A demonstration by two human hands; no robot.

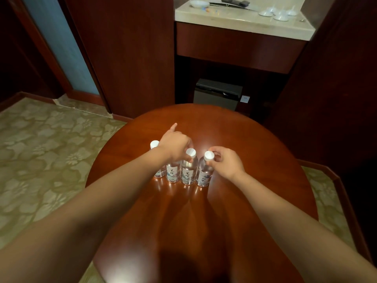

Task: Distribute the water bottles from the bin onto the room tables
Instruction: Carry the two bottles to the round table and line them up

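My left hand (175, 146) pinches the third bottle (187, 172) by its neck; my right hand (226, 162) pinches the rightmost bottle (204, 173) by its cap, on the bench (244, 160).

Glossy red-brown round wooden table (244, 160) gleamed! Clear plastic water bottles (187, 172), white-capped, wore white labels with dark characters and blue wash. Olive-green carpet (40, 150) showed a pale floral pattern; marble countertop (234, 19) was cream.

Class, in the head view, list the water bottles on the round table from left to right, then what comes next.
Far-left bottle → second bottle → third bottle → fourth bottle → right hand, pinching the fourth bottle's cap. The left hand overlaps the middle bottles, so it is left out.
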